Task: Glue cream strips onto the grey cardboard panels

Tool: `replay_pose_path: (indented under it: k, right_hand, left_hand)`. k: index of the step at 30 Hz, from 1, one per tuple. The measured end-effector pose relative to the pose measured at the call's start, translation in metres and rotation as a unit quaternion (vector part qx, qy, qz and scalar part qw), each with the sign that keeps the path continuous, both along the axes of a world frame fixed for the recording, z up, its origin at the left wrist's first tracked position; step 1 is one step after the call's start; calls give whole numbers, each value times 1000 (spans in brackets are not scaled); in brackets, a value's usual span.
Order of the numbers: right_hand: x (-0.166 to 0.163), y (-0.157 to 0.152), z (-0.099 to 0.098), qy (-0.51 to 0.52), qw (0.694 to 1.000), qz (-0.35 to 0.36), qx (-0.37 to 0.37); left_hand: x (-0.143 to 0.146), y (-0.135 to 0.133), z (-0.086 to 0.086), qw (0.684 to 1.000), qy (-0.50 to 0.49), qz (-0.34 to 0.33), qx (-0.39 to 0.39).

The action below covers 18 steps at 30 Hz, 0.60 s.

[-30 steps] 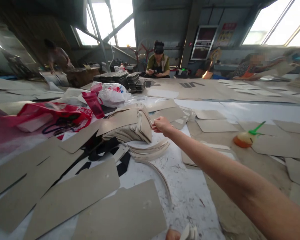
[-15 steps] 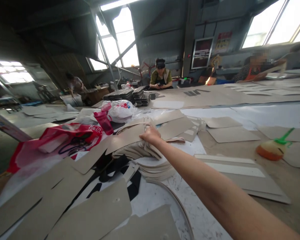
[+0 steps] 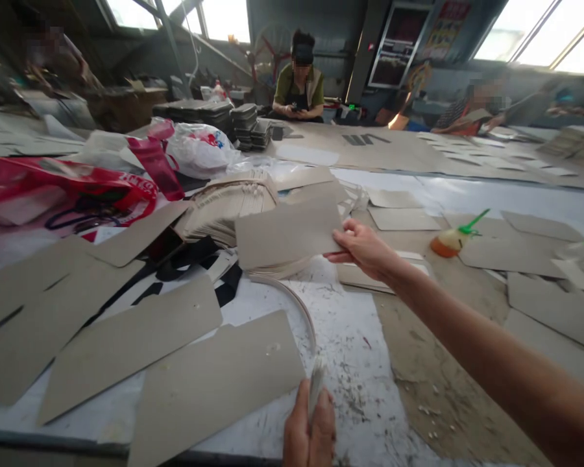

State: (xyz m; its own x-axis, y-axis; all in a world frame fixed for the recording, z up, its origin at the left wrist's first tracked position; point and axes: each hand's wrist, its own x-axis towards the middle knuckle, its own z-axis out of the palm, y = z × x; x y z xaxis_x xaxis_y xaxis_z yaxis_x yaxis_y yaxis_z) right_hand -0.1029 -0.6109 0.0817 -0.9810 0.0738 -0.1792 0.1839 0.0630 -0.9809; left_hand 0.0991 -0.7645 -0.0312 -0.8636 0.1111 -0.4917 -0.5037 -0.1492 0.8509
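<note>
My right hand pinches the right edge of a flat grey cardboard panel, fingers below and thumb on top. This panel is raised in front of a stack of bent cardboard pieces. At the bottom, my left hand is closed on a thin pale strip, which stands on edge between thumb and fingers. Its tip meets a long curved strip on the white table; whether they are one piece I cannot tell. Just left of that hand lies a grey panel with a rounded notch.
More grey panels lie at left beside black scraps. A pink bottle, a red bag and a white plastic bag stand behind. To the right is a glue bottle. A co-worker sits across.
My right hand has come away from the bent stack, rightward and nearer, with a grey panel in it. My left hand has come into view at the bottom. The view has tilted down.
</note>
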Motion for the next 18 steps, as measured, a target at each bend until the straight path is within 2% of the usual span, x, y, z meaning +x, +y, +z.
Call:
replay_pose_path:
  k: [5,9,12,14,15,17,18]
  right_hand:
    - [118,72,-34,-82,984,-145,-67]
    - [199,98,-62,-130,964,-217,-83]
    - [241,115,-76,-166,955,-238,-55]
    - [258,132,-81,-186,957,-224,2]
    - [263,141,-81,-194,957,-209,54]
    - [268,159,-78,-169,942,-200,210]
    - [268,164,-74,-132,922,-208,299]
  left_hand:
    - [-6,-2,11,998,16,-15,54]
    - [-7,-4,22,994,-27,10,106]
    - [-5,-2,31,984,-69,9,165]
    - [-2,1,35,980,-76,1,186]
    - [-1,2,36,978,-80,-3,191]
    - [2,4,37,977,-90,-10,192]
    - [3,6,37,977,-97,-14,188]
